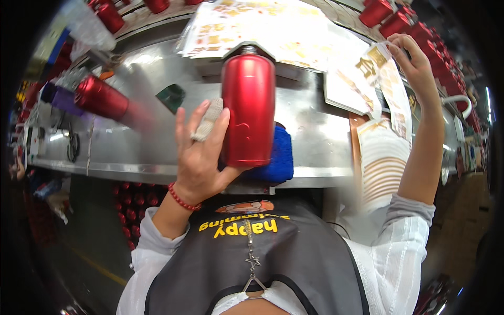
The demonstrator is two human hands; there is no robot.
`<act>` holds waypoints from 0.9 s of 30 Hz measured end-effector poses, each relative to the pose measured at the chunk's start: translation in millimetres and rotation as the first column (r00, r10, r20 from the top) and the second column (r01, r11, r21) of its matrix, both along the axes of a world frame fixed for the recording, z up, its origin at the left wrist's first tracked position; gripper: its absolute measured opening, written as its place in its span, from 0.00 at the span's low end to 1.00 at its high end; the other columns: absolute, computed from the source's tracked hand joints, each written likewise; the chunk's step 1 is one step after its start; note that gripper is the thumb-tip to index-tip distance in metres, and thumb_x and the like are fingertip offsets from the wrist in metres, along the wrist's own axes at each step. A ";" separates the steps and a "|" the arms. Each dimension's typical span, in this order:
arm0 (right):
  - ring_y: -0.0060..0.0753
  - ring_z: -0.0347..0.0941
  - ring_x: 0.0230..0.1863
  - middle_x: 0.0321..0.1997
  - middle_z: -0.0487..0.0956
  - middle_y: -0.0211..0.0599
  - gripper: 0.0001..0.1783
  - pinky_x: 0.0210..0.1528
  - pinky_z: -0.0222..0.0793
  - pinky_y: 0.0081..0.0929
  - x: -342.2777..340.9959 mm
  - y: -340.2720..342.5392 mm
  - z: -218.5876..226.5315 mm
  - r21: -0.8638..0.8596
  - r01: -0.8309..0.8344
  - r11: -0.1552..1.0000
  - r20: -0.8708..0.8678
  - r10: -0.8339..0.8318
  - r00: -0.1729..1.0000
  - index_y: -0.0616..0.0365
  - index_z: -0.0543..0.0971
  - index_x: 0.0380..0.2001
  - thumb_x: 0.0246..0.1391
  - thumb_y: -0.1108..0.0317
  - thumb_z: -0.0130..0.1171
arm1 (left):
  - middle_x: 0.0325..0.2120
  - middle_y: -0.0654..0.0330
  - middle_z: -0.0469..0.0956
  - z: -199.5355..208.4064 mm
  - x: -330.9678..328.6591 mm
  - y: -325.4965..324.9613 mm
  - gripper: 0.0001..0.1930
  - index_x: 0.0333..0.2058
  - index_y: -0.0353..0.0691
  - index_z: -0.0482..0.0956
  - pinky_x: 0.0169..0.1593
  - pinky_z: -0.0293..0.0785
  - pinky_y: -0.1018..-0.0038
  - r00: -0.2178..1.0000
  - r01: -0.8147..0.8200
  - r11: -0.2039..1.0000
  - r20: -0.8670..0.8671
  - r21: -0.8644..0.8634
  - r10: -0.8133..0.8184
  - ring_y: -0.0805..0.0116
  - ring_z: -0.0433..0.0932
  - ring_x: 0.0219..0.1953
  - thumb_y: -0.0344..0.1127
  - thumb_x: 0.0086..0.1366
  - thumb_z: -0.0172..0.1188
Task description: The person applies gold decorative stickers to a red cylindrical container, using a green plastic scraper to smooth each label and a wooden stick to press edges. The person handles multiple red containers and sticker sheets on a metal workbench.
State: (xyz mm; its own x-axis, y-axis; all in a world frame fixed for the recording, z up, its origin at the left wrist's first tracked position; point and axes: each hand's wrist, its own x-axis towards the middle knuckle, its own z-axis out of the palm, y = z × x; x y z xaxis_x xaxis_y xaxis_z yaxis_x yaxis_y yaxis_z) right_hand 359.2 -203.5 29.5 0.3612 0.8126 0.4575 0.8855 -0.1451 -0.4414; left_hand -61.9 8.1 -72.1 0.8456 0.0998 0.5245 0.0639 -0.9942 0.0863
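Note:
A glossy red metal bottle [248,107] lies in front of me, its threaded neck pointing away and its base toward me. My left hand [202,152] is at its left side, thumb tucked at the base and index finger along the edge. The other fingers spread away from it; one wears a beige cloth wrap. Under the bottle's near end sits a folded blue cloth [283,152]. At the upper right, my right hand [413,59] pinches the top of a white decal strip with gold print [375,63], which hangs down toward other strips.
White sheets with gold and red prints [252,26] cover the bench's far side. A dark green piece [170,98] lies on the metal bench [142,63]. To the left is a motion-blurred red bottle [102,97]. White strips [386,168] drape at right; red bottles [375,13] line the back.

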 end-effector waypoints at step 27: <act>0.37 0.73 0.43 0.47 0.75 0.43 0.06 0.46 0.68 0.28 -100.0 35.5 31.2 -0.133 -0.123 0.983 0.181 0.146 0.973 0.63 0.72 0.32 0.61 0.73 0.58 | 0.64 0.41 0.66 -7.2 10.8 -3.6 0.62 0.69 0.27 0.53 0.70 0.47 0.43 0.997 -0.048 0.948 0.043 -0.313 0.065 0.40 0.66 0.65 0.59 0.46 0.76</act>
State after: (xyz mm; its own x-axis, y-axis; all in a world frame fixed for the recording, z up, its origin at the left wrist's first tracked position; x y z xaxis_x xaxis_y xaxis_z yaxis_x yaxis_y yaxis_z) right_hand 259.2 -168.0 60.8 0.1610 0.9008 0.4034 0.9662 -0.0605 -0.2505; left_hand -51.1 4.5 -79.3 0.8062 0.3121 0.5026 0.1061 -0.9120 0.3962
